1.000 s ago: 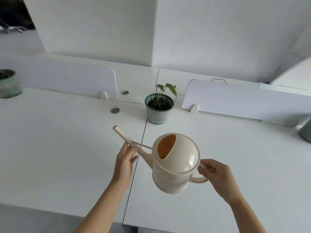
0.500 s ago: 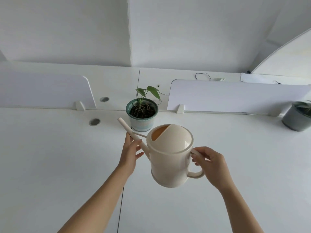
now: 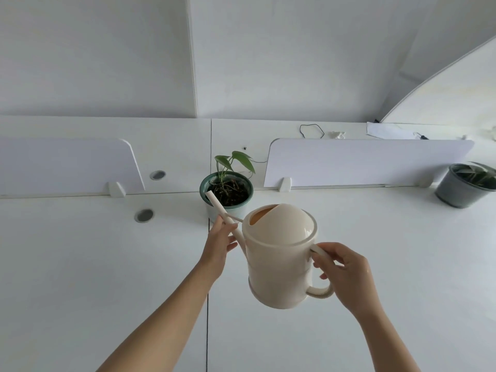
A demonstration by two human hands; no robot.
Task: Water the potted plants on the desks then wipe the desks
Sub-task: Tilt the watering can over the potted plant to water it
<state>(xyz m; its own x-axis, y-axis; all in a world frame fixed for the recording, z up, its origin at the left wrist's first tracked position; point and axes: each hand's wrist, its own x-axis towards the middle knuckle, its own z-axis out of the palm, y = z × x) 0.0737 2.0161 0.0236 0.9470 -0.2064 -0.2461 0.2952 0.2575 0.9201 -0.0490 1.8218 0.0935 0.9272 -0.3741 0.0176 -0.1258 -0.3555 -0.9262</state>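
Now, it's the watering step: the right hand (image 3: 346,277) has its fingers (image 3: 330,255) wrapped round the handle (image 3: 320,291) of the cream watering can (image 3: 279,259), held in the air above the counter (image 3: 80,264). The left hand (image 3: 218,248) pinches the spout (image 3: 222,210), steadying it. The spout's long axis runs up and away to the left, its tip over the green potted plant (image 3: 226,194). No water is showing, so next, I'd judge, comes a forward tilt to pour. A grey pot (image 3: 461,186) waits far right.
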